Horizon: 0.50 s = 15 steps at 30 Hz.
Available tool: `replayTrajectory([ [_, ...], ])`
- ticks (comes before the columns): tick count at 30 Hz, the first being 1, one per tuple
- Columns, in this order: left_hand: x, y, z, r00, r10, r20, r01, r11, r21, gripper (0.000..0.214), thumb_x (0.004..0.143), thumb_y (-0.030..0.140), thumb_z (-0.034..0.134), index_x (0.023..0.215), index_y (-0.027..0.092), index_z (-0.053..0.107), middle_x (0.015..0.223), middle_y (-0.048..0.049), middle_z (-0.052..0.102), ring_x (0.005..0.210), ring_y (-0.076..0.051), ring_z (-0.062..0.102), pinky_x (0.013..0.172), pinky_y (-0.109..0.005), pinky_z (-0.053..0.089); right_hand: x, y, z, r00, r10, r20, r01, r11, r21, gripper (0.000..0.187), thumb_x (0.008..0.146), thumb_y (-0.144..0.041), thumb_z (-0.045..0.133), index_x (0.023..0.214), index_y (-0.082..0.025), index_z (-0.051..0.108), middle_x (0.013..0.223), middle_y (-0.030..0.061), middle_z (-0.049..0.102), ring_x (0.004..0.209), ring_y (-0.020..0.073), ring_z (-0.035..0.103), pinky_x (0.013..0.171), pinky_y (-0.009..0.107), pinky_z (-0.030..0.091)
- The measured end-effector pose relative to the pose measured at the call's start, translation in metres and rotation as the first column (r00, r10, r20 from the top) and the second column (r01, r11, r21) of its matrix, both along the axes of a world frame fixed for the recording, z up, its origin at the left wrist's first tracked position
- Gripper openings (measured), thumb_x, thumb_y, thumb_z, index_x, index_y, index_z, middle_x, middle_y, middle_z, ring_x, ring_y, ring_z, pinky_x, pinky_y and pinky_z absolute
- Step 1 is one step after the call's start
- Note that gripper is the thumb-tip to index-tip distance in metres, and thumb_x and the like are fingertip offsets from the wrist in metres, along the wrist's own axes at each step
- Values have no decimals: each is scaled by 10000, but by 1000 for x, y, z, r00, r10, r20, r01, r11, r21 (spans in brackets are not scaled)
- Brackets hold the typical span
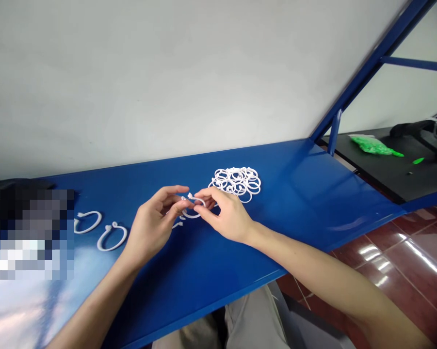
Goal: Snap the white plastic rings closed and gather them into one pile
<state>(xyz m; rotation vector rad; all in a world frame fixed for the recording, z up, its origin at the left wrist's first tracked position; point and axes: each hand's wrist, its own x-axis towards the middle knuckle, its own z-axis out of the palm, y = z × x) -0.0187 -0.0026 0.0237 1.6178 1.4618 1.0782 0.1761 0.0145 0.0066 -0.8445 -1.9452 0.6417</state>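
An opened white shower curtain ring is pinched between my two hands, its knobbed ends apart and facing up. My left hand closes thumb and fingers on its left side. From the right, my right hand grips the ring's other side; fingertips partly cover it. Just below my left fingertips, part of another white ring shows on the blue table. Beyond my right hand lies a heap of several white rings, overlapping one another.
Left of my left hand, two separate white rings, a nearer one and a farther one, lie on the table. A dark, partly blurred-out shape is at far left. A blue metal frame rises on the right, before a black table with a green bag.
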Motion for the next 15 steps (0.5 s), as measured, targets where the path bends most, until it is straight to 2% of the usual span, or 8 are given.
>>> replayTrajectory([
  [2,1,1,-3,997,40,66,-38,999,-22,503,841,594,687,1143,192,688,863,-56,783,747,-195,722,680,-283,574,-1,-1,-1,1000,10,-7,-10,999,-33,130,985,-251,628,1100,-208,670,924,11,758,756,131,701,715,268,574],
  [5,3,-1,-7,995,78,60,-78,997,-15,420,818,578,710,986,193,731,903,-66,796,777,-206,746,707,-287,589,-1,-2,-2,999,22,-29,-23,999,-26,87,988,-234,633,1020,-209,709,922,12,773,758,132,710,713,262,565],
  [10,1,-7,-11,990,86,-109,-70,987,142,297,866,529,673,930,248,747,863,-7,805,808,-202,769,767,-287,593,1,-1,-4,997,63,-53,-62,998,27,106,999,-217,625,1010,-215,729,964,19,783,842,144,727,776,280,574],
  [13,1,-7,-10,978,85,-189,-45,978,204,274,889,518,654,936,265,747,865,11,807,805,-192,771,749,-271,587,2,1,-4,996,85,-35,-83,995,52,119,1004,-203,610,1014,-210,728,956,18,778,833,138,720,766,273,571],
  [15,4,-6,-8,975,58,-215,-12,977,212,307,903,537,631,981,262,744,884,3,808,794,-188,767,706,-261,578,3,5,-3,998,57,5,-57,996,71,136,1013,-205,589,1018,-208,725,946,18,769,820,134,709,762,271,566],
])
